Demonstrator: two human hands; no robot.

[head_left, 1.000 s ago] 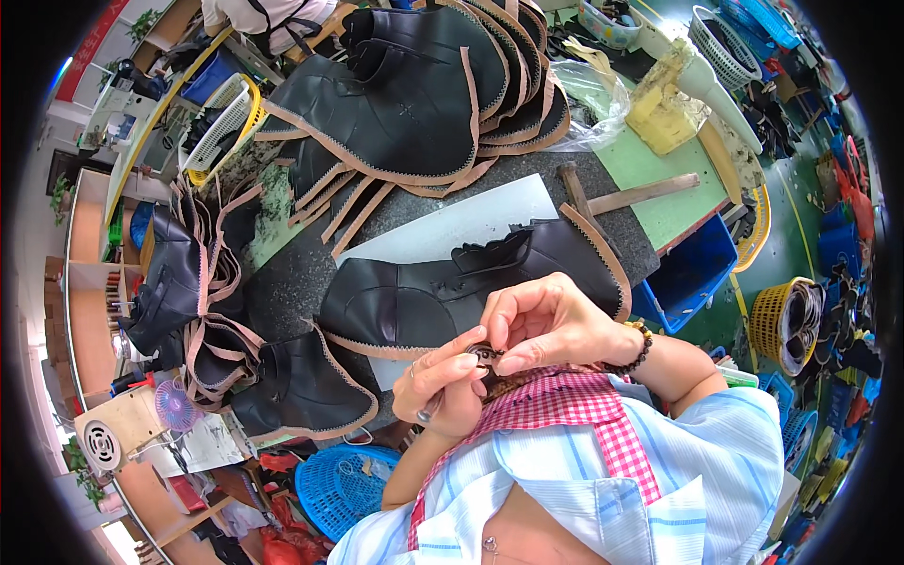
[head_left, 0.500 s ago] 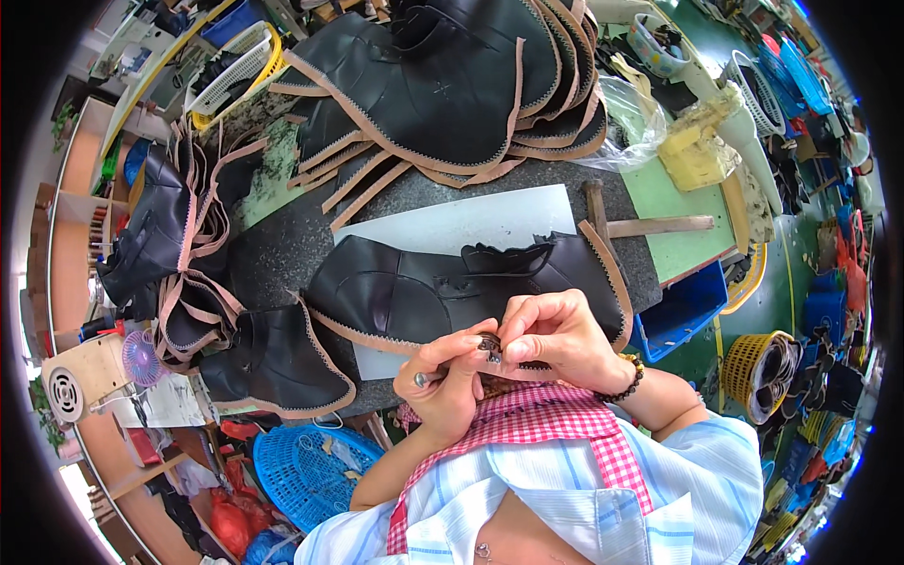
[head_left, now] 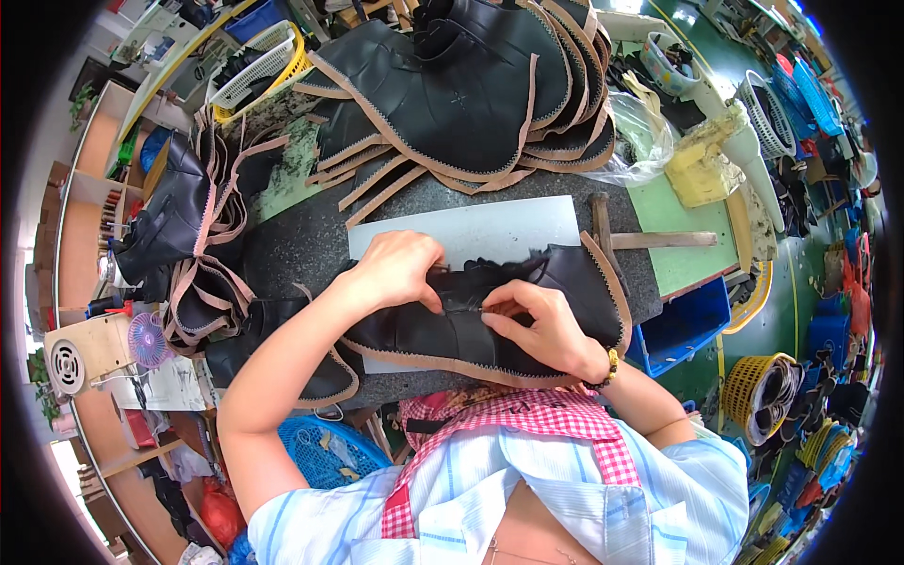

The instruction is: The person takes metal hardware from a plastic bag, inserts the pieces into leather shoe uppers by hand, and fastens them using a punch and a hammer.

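A black leather shoe upper (head_left: 452,344) with a tan, zigzag-stitched edge lies across the bench in front of me. My left hand (head_left: 400,270) reaches over its far edge, fingers curled and thumb pointing down, gripping the leather near the middle. From the right, my right hand (head_left: 541,325) rests on the same piece, its thumb and forefinger pinched together beside a small strap area. Whatever is between those fingertips is too small to make out. Under the upper is a white board (head_left: 513,221).
More black uppers are stacked at the back (head_left: 461,104), and others hang bunched at the left (head_left: 184,202). A hammer (head_left: 659,240) lies to the right of the board, above a blue bin (head_left: 686,325). A blue basket (head_left: 325,452) stands below the bench's near edge.
Both hands were together near my apron, fingering a small dark shiny piece. They have moved forward onto the upper, the left one farther out, and the shiny piece is out of sight.
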